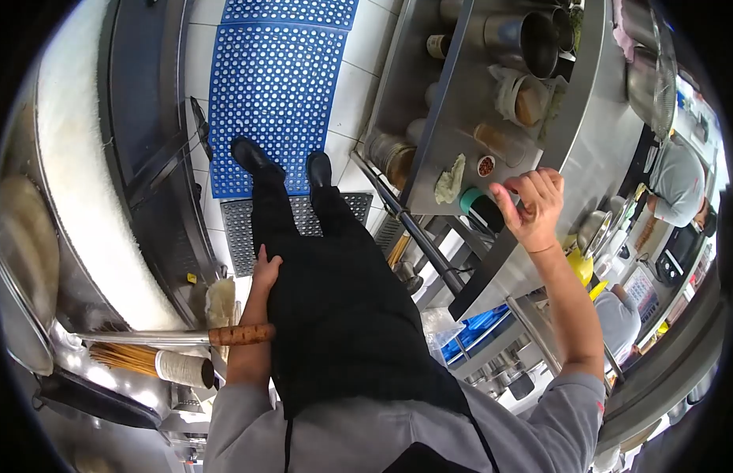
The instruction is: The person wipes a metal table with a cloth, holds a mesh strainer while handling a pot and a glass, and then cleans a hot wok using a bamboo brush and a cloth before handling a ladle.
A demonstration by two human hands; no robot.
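Observation:
My right hand (534,206) is raised over the edge of a steel counter (591,130). Its fingers curl loosely, the thumb stands apart, and I see nothing in it. Close by are a small dish of red-brown bits (485,165), a crumpled pale green cloth (450,180), a clear tumbler lying over (500,143) and a dark container with a green rim (481,209). My left hand (266,272) hangs beside my thigh at the black apron (331,307), thumb and a finger apart, other fingers hidden. It appears to hold nothing.
A metal rod with a brown handle (242,334) juts across my left forearm. Below it lies a bundled bamboo brush (150,363). Steel pots (520,41) stand on the counter. A blue perforated mat (280,87) covers the floor. Another person (675,181) is at the far right.

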